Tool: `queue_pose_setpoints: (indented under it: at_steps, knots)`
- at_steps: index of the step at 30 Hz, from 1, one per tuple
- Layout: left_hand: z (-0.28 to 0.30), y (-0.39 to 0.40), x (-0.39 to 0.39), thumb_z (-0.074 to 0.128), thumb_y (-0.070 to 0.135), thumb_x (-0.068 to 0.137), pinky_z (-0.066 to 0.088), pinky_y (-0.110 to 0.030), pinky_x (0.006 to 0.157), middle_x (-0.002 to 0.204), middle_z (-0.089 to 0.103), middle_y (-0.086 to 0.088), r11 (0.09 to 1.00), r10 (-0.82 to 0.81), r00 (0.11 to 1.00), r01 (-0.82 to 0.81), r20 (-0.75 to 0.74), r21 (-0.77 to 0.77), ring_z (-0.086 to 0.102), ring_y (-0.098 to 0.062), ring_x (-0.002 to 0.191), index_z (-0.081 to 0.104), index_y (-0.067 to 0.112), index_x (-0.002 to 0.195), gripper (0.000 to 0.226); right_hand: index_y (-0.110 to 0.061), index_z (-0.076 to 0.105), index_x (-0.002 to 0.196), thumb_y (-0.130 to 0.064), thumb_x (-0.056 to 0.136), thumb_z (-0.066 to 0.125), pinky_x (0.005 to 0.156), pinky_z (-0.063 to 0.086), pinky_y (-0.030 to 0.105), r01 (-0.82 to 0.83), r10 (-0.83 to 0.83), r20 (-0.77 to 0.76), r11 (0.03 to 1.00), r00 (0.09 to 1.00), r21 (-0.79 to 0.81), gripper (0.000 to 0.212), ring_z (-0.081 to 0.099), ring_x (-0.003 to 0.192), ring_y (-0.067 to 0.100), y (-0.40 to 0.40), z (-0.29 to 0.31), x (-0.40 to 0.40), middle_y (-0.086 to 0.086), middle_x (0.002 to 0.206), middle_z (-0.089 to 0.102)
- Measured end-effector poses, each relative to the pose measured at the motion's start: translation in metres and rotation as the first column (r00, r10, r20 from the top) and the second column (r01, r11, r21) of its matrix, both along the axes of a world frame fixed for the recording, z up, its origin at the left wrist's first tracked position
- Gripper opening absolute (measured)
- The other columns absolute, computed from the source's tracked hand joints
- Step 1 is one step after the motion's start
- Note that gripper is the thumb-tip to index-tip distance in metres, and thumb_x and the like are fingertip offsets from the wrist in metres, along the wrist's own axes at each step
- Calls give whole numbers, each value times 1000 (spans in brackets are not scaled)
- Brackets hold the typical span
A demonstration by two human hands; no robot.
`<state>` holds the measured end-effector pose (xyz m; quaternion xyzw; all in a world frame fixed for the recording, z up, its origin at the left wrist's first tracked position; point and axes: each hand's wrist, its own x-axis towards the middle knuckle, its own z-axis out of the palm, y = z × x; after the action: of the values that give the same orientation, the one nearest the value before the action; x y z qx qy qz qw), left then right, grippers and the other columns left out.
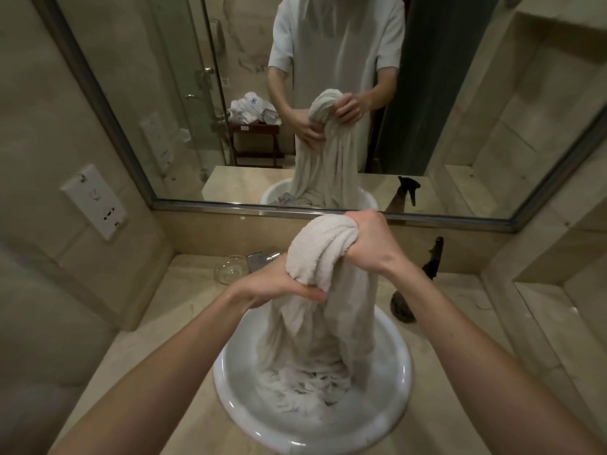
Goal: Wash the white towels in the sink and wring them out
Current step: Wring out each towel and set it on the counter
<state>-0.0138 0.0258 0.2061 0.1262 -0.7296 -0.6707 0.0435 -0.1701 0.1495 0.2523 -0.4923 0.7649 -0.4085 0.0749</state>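
Note:
A wet white towel (323,310) hangs in a long bunch over the round white sink (392,399). Its lower end lies crumpled in the bowl. My right hand (364,239) grips the bunched top of the towel, held high above the sink. Lower down on the left side, my left hand (282,287) grips the same towel with fingers curled round it. The faucet (261,257) is mostly hidden behind my left hand and the towel.
A clear glass bowl (230,269) stands on the beige counter (157,323) behind the sink at left. A dark bottle-like object (430,267) stands at right. A large mirror (295,93) covers the wall ahead. A socket plate (93,200) is on the left wall.

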Motion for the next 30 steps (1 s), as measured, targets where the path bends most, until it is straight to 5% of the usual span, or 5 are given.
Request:
queue_pose_setpoints:
  at_steps: [4, 8, 14, 26, 30]
  knots:
    - [8, 13, -12, 84, 7, 48, 53, -32, 84, 101, 77, 6, 927, 374, 910, -362, -179, 95, 70, -8, 94, 74, 22, 100, 55, -4, 75, 87, -12, 69, 70, 74, 58, 38, -26, 71, 236, 982, 969, -189, 19, 70, 87, 15, 7, -10, 1, 8, 88, 76]
    - [25, 28, -21, 82, 21, 48, 55, -35, 84, 107, 75, -4, 870, 491, 810, -439, -320, 224, 71, -19, 100, 74, 16, 104, 57, -12, 53, 134, -13, 64, 84, 98, 52, 32, -116, 290, 554, 938, 780, -327, 76, 60, 120, 15, 19, -27, 1, 7, 130, 62]
    - [67, 26, -26, 72, 16, 43, 57, -29, 76, 100, 74, -1, 894, 429, 807, -315, -405, 319, 70, -16, 95, 64, 5, 115, 73, -23, 34, 148, -48, 44, 99, 110, 45, 33, -265, 148, 569, 956, 809, 128, 125, 52, 129, 2, 43, -98, 3, -9, 140, 53]
    - [81, 47, -49, 49, 5, 69, 59, -36, 74, 80, 68, -14, 628, 453, 850, -90, -269, 773, 68, -26, 76, 74, 3, 81, 28, -34, 58, 97, -21, 59, 97, 73, 47, 5, -162, 37, 693, 980, 720, 116, 57, 63, 94, -10, 24, -142, 62, -18, 95, 65]
    - [67, 20, -23, 50, 3, 65, 55, -40, 82, 83, 68, -14, 629, 523, 807, -148, -275, 763, 68, -26, 79, 75, 6, 78, 28, -24, 67, 110, -24, 53, 99, 83, 57, 22, -92, 18, 636, 992, 771, 84, 65, 69, 105, 11, 24, -151, 52, -7, 108, 72]
